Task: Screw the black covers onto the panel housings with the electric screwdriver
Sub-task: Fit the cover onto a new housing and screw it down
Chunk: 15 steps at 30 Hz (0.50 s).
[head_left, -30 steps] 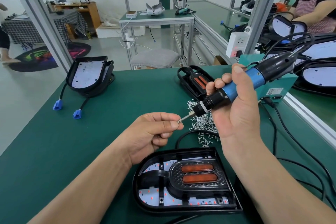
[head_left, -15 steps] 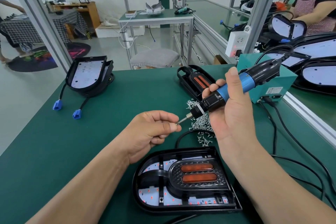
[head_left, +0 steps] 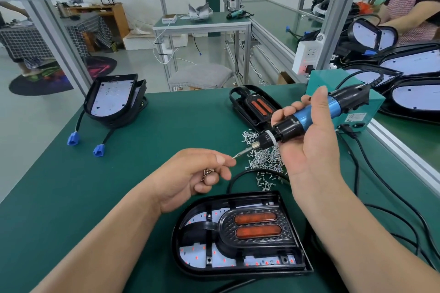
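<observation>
The right hand is wrapped round the blue-and-black screwdriver. It holds the tool up off the table, slanted, with the bit pointing down towards the left hand. The left thumb and forefinger are pinched together on a small screw, which meets the tip of the bit. The other left fingers curl over a few more screws in the palm.

Just below both hands, between the wrists, a housing lies flat on the green table. The black cover, with two orange strips, sits inside it. Neither hand touches it.

A heap of loose screws lies under the screwdriver, between the two hands. A second cover lies on the table beyond the right knuckles. A teal box stands behind the right hand, with black cables trailing from it past the right forearm.

Well off beyond the left hand, near the far edge of the table, are stacked housings. Their leads end in blue plugs.
</observation>
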Each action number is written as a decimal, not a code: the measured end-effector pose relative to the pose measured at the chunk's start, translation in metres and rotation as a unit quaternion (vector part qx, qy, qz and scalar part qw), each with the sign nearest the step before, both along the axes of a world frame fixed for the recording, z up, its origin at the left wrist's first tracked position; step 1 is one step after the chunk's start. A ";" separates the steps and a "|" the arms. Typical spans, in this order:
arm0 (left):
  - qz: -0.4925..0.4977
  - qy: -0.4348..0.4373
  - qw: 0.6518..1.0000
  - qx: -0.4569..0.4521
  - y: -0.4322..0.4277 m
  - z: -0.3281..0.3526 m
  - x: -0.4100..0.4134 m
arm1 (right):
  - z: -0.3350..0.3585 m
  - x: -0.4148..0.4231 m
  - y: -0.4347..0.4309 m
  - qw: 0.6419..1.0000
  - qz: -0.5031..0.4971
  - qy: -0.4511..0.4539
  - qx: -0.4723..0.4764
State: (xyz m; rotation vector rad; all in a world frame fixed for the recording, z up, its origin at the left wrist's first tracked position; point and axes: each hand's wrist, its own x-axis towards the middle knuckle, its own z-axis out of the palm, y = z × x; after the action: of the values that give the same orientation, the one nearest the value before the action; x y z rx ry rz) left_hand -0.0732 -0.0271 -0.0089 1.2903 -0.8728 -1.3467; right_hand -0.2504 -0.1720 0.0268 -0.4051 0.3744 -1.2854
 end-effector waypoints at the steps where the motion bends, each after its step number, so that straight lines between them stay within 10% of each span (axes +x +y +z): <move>1: -0.005 -0.041 0.999 0.002 0.001 0.002 0.001 | 0.002 -0.002 0.000 1.000 0.001 -0.003 0.000; 6: -0.094 -0.241 0.966 0.023 0.008 0.008 -0.001 | 0.015 -0.014 0.001 0.999 0.022 -0.014 -0.020; 15: -0.154 -0.339 0.928 0.016 0.012 0.013 0.002 | 0.020 -0.039 0.022 0.989 0.091 0.028 -0.110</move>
State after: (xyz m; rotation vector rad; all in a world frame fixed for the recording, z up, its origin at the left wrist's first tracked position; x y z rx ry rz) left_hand -0.0716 -0.0152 0.0040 1.7353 -1.5851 -1.1477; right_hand -0.2895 -0.1503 0.0470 -0.6483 0.2370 -1.1408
